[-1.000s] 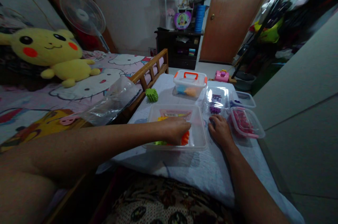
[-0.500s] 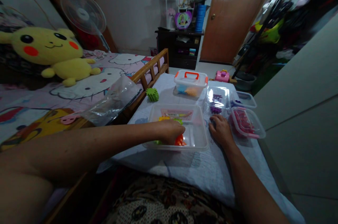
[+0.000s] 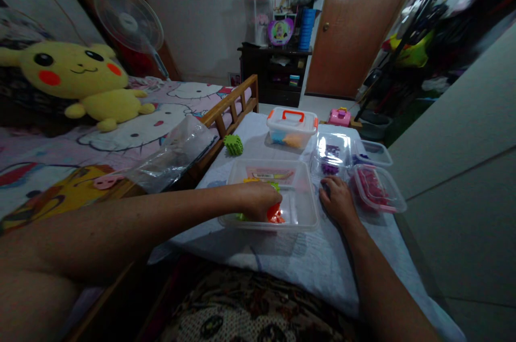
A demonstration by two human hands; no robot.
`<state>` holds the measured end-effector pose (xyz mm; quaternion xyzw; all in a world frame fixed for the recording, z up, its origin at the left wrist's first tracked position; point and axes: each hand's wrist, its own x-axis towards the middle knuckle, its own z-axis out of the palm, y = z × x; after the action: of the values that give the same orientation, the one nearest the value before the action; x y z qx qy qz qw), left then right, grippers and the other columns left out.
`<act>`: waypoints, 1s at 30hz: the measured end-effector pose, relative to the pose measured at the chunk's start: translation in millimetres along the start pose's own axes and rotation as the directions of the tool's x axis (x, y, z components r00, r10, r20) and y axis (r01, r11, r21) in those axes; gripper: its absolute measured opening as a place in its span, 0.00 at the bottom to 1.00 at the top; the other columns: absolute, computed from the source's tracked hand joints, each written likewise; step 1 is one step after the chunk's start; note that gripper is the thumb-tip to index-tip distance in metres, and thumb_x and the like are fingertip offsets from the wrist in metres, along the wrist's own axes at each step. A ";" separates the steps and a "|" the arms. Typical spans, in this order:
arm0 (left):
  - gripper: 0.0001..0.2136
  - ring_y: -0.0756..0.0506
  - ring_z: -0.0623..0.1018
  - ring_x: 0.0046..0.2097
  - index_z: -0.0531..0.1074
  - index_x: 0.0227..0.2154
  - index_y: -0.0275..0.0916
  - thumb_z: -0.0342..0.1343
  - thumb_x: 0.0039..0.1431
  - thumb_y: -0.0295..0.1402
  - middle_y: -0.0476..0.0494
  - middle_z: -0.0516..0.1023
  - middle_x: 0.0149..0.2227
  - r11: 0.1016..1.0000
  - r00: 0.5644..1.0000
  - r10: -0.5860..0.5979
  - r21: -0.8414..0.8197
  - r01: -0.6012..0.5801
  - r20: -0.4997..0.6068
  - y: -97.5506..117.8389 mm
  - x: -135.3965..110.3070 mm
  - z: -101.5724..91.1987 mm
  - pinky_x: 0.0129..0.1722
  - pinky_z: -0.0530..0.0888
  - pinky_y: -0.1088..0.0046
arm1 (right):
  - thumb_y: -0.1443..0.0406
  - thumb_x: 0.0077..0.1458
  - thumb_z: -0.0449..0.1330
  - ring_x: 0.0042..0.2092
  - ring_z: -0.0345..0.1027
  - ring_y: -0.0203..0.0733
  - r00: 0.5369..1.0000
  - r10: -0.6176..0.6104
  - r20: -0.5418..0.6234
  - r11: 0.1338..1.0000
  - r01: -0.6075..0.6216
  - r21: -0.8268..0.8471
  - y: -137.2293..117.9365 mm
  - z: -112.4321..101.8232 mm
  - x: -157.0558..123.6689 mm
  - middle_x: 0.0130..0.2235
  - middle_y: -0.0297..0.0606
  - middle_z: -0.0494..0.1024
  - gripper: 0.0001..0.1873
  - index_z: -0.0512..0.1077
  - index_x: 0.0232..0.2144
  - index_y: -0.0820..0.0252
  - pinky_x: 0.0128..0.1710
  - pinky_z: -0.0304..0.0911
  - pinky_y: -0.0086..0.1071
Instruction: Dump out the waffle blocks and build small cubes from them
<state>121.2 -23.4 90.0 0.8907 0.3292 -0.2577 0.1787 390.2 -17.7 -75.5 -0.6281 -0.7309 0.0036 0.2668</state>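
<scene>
My left hand (image 3: 262,202) reaches down into a clear plastic box (image 3: 300,199), its fingers closed at an orange plastic piece (image 3: 276,214); the fingertips are partly hidden. Yellow and green pieces show around the hand in the box. On the cloth to the right of this box, my right hand (image 3: 337,198) rests palm down with its fingers apart, holding nothing. Beside it stands a clear tub of pink-red pieces (image 3: 373,189). Just beyond its fingertips is a clear container with purple pieces (image 3: 331,154).
A lidded box with an orange handle (image 3: 293,126) stands at the table's far side. Near the wooden bed rail (image 3: 229,111) sits a bundle of green pieces (image 3: 233,144). A clear plastic bag (image 3: 173,154) lies at the bed's edge. A cabinet (image 3: 463,197) borders the right.
Slightly more of the orange piece shows by my left fingers. My right hand stays in place, and the boxes have not moved.
</scene>
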 end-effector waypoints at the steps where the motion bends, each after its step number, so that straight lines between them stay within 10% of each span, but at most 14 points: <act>1: 0.18 0.37 0.79 0.42 0.75 0.45 0.36 0.61 0.54 0.39 0.31 0.80 0.44 1.000 1.000 0.002 0.005 -0.002 0.002 0.7 -0.7 -0.3 0.40 0.75 0.63 | 0.65 0.57 0.54 0.50 0.67 0.53 1.000 -0.002 0.001 1.000 0.002 -0.002 -0.1 -0.2 0.1 0.49 0.49 0.75 0.14 0.74 0.43 0.62 0.53 0.62 0.46; 30: 0.19 0.38 0.78 0.44 0.74 0.48 0.39 0.62 0.51 0.34 0.35 0.79 0.47 0.996 0.998 0.067 -0.065 -0.067 -0.006 -9.3 -1.6 -1.3 0.42 0.74 0.63 | 0.64 0.58 0.54 0.50 0.67 0.53 1.000 -0.003 -0.004 1.000 0.003 -0.006 0.0 0.2 -0.3 0.49 0.50 0.75 0.15 0.74 0.44 0.62 0.53 0.62 0.46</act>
<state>114.3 -16.8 90.6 0.8954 0.3076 -0.2391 0.2155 390.2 -17.9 -75.8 -0.6277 -0.7314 -0.0006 0.2665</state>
